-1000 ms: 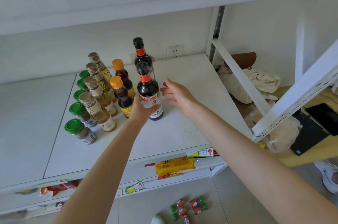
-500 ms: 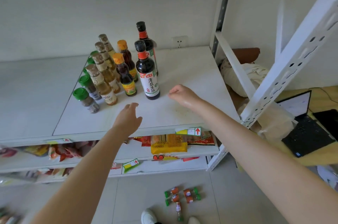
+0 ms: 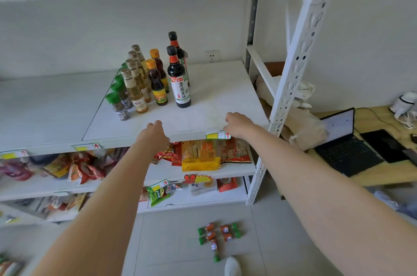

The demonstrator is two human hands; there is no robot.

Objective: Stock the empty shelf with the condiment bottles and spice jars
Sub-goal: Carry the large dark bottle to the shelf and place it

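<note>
Snack packets (image 3: 199, 158) lie low, left and centre; an open laptop (image 3: 347, 151) sits on a wooden table (image 3: 383, 176), right.

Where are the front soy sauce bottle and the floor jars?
front soy sauce bottle (image 3: 181, 90): head view, on its white label.
floor jars (image 3: 211, 235): head view, on the middle jar's orange label.
</note>
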